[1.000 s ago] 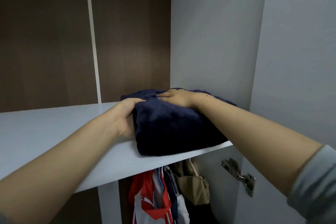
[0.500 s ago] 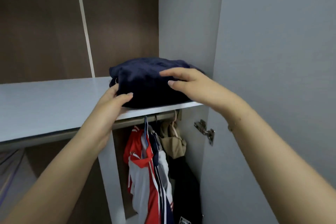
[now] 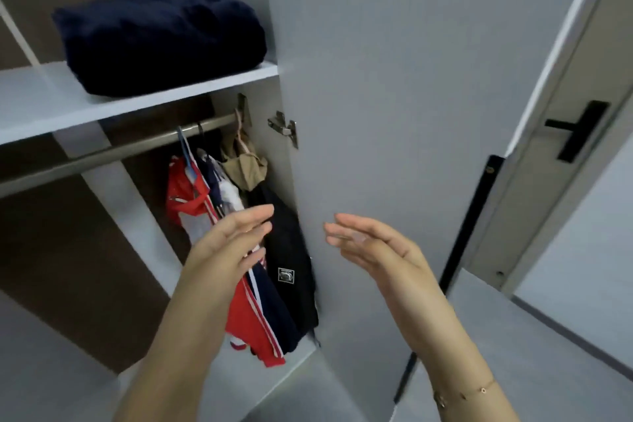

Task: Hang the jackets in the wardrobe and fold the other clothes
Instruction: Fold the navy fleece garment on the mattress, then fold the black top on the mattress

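A folded dark navy garment [image 3: 161, 41] lies on the white upper shelf [image 3: 41, 103] of the wardrobe, against its right wall. Below, several jackets hang from the metal rail [image 3: 113, 151]: a red and white one [image 3: 191, 202], a navy one [image 3: 274, 315], a tan one [image 3: 245, 166] and a black one [image 3: 291, 250]. My left hand [image 3: 229, 243] and my right hand [image 3: 370, 247] hover in front of the hanging jackets, palms facing each other, fingers straight, holding nothing.
The grey wardrobe door [image 3: 394, 79] stands open on the right, with a hinge [image 3: 284, 128] near the rail's end. Beyond it is a room door with a black handle [image 3: 575, 128]. A white vertical divider [image 3: 130, 216] splits the wardrobe.
Both hands let go of the folded navy garment and dropped away from the shelf to chest height. The view tilted down and right, showing more of the hanging jackets and the room door.
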Demonstrator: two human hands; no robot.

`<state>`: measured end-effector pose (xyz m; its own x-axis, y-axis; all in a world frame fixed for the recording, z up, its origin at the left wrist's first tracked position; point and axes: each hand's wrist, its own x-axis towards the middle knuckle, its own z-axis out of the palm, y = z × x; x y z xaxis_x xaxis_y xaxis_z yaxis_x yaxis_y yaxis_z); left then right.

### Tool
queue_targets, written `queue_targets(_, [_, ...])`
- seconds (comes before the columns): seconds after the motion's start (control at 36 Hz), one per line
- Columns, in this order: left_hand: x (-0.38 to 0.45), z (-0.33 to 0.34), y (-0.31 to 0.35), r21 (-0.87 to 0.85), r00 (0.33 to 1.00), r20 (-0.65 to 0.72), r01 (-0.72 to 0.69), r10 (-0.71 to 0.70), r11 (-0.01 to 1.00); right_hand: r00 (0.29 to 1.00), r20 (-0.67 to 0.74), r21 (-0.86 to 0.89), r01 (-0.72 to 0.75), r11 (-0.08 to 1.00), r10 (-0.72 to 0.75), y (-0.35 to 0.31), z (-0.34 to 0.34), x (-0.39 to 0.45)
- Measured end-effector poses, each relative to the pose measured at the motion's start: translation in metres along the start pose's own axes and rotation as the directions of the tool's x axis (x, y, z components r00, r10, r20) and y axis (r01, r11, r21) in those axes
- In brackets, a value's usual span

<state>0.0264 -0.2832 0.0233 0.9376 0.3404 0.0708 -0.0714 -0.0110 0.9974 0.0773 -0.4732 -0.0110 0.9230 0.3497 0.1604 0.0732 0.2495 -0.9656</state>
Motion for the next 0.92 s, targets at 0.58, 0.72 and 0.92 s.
queue_targets(0.58, [-0.247,0.202,-0.062,0.026,0.364,0.922,0.278,-0.130,0.960,0.443,-0.885,-0.167,-0.013,0.986,-0.144,-0.019,-0.083,-0.414])
queue_targets(0.72, [-0.334,0.274,-0.069,0.114,0.165,0.973,0.269,-0.162,0.956,0.180,-0.973,-0.138,0.063,0.989,-0.147,-0.032,-0.112,-0.517])
queue_targets(0.92, [-0.475,0.389,-0.090,0.259,-0.032,0.966,0.212,-0.258,0.943,-0.074,-0.992,-0.109,0.050,0.993,-0.105,-0.037,-0.182,-0.659])
